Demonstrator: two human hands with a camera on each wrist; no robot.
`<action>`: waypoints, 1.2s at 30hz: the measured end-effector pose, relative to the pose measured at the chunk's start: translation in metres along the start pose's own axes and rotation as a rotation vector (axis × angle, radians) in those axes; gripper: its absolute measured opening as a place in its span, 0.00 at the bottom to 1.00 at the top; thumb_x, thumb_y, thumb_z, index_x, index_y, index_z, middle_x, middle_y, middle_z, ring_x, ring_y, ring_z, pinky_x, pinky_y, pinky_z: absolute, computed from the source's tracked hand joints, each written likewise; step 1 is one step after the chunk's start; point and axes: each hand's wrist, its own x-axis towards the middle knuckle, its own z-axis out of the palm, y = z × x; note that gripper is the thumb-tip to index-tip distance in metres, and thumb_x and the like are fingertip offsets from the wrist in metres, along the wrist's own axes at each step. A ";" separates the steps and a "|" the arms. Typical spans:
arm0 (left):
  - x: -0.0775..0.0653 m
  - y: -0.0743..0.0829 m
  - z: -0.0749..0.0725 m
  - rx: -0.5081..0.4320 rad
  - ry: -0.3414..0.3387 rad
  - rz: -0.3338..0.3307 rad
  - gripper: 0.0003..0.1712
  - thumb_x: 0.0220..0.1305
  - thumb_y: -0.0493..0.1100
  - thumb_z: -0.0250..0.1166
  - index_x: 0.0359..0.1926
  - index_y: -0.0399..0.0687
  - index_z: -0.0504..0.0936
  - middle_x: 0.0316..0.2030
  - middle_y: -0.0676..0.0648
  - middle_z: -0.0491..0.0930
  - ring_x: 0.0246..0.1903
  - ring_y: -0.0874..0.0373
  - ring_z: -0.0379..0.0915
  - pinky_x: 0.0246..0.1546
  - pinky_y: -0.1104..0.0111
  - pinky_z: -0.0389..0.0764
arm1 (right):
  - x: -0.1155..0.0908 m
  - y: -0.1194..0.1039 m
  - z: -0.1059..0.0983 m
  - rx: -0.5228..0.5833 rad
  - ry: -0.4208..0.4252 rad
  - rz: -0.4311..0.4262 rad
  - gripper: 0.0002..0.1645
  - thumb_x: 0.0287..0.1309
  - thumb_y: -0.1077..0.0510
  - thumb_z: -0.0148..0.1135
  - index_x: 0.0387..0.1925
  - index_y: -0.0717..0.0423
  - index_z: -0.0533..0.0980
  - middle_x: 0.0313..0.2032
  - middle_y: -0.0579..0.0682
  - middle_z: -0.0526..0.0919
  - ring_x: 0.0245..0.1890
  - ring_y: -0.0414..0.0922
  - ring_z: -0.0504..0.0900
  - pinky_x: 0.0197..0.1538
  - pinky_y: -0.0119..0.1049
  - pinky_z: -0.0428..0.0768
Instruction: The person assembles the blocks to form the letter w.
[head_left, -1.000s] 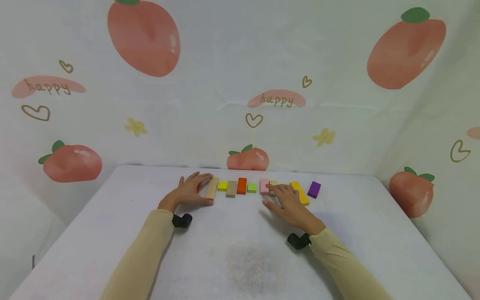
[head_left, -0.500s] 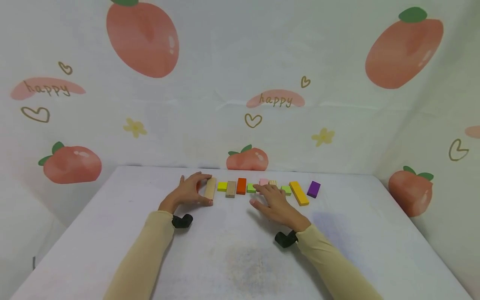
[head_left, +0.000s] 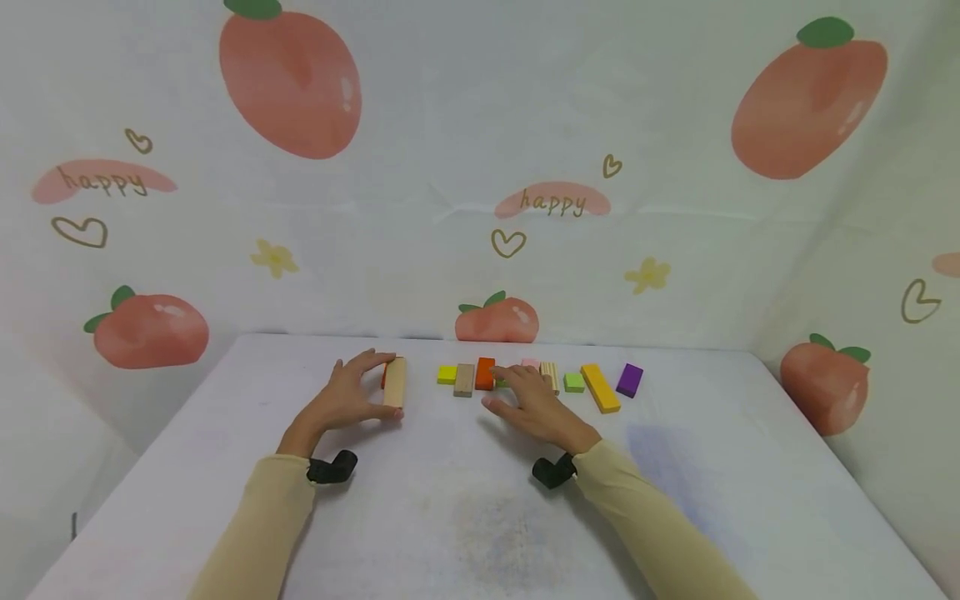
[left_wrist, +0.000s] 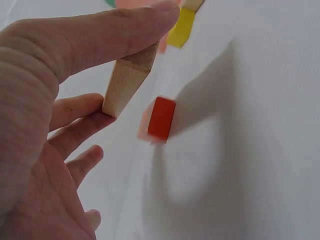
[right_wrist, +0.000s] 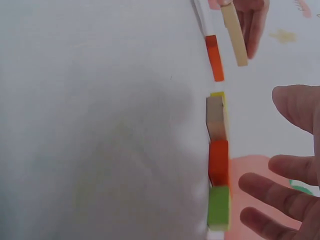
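My left hand (head_left: 345,400) pinches a long plain wooden block (head_left: 394,383) between thumb and fingers. The left wrist view shows this wooden block (left_wrist: 131,80) held above the table, with a red-orange block (left_wrist: 161,119) on the surface past it. My right hand (head_left: 538,407) hovers by the middle of the row with its fingers spread and nothing in them. In the right wrist view its fingers (right_wrist: 270,192) are near a red block (right_wrist: 218,162) and a green block (right_wrist: 219,207). From the head, the hand partly covers a pink block (head_left: 530,363).
Along the row lie a yellow block (head_left: 447,375), a short brown wooden block (head_left: 463,380), a striped block (head_left: 551,377) and a light green block (head_left: 573,382). Farther right are a long orange-yellow block (head_left: 601,388) and a purple block (head_left: 630,380). A printed cloth wall stands behind the table.
My left hand has carried the long wooden block left, in front of the red-orange block. The right hand has drifted left along the row, uncovering the striped and light green blocks.
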 end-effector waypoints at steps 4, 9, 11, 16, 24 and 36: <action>-0.015 -0.006 -0.008 -0.036 0.024 -0.026 0.56 0.46 0.55 0.83 0.73 0.44 0.68 0.72 0.34 0.63 0.74 0.35 0.49 0.73 0.37 0.38 | 0.013 -0.008 0.006 0.012 0.020 -0.049 0.36 0.70 0.44 0.61 0.69 0.62 0.69 0.63 0.58 0.76 0.64 0.56 0.68 0.68 0.57 0.66; -0.028 -0.011 -0.016 -0.063 0.032 -0.085 0.58 0.46 0.57 0.83 0.74 0.45 0.66 0.74 0.34 0.60 0.73 0.33 0.51 0.68 0.33 0.55 | 0.034 -0.022 0.016 0.016 0.029 -0.092 0.35 0.67 0.46 0.65 0.69 0.58 0.71 0.58 0.53 0.79 0.60 0.52 0.69 0.61 0.52 0.66; -0.030 -0.012 -0.018 -0.068 0.037 -0.087 0.58 0.46 0.56 0.83 0.75 0.44 0.65 0.73 0.35 0.61 0.72 0.33 0.52 0.67 0.34 0.57 | 0.043 -0.029 0.021 -0.002 0.022 -0.093 0.35 0.66 0.45 0.66 0.68 0.58 0.72 0.58 0.52 0.80 0.61 0.52 0.69 0.62 0.52 0.65; -0.032 -0.011 -0.022 -0.062 0.054 -0.083 0.58 0.46 0.56 0.83 0.75 0.44 0.65 0.73 0.34 0.61 0.72 0.32 0.52 0.65 0.32 0.58 | 0.066 -0.050 0.030 -0.001 -0.012 -0.082 0.35 0.66 0.45 0.66 0.68 0.59 0.72 0.59 0.54 0.80 0.62 0.52 0.69 0.64 0.49 0.69; -0.033 -0.014 -0.024 -0.079 0.061 -0.087 0.57 0.48 0.54 0.83 0.75 0.44 0.65 0.73 0.35 0.61 0.72 0.32 0.52 0.65 0.31 0.58 | 0.101 -0.068 0.052 -0.029 -0.039 -0.023 0.37 0.65 0.43 0.67 0.70 0.53 0.72 0.62 0.51 0.78 0.63 0.49 0.70 0.65 0.45 0.70; -0.035 -0.015 -0.031 -0.070 0.071 -0.087 0.58 0.48 0.56 0.83 0.75 0.43 0.65 0.73 0.35 0.62 0.72 0.32 0.52 0.64 0.31 0.59 | 0.130 -0.081 0.074 -0.214 -0.049 0.013 0.44 0.60 0.36 0.70 0.71 0.52 0.71 0.64 0.47 0.78 0.60 0.51 0.73 0.53 0.43 0.66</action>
